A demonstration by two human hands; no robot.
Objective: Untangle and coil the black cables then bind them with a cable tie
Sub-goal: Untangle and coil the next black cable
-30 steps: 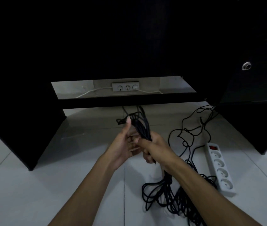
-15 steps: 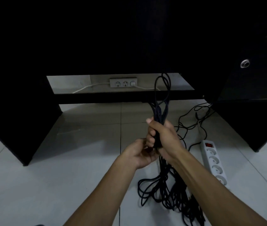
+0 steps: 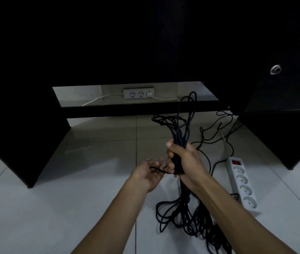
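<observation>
The right hand (image 3: 185, 162) keeps a full grip round the black cable bundle (image 3: 179, 132), its loops trailing onto the floor (image 3: 53, 208), the left hand (image 3: 148, 174) pinching one thin strand (image 3: 159, 170) whose end hides behind the fingers.
</observation>
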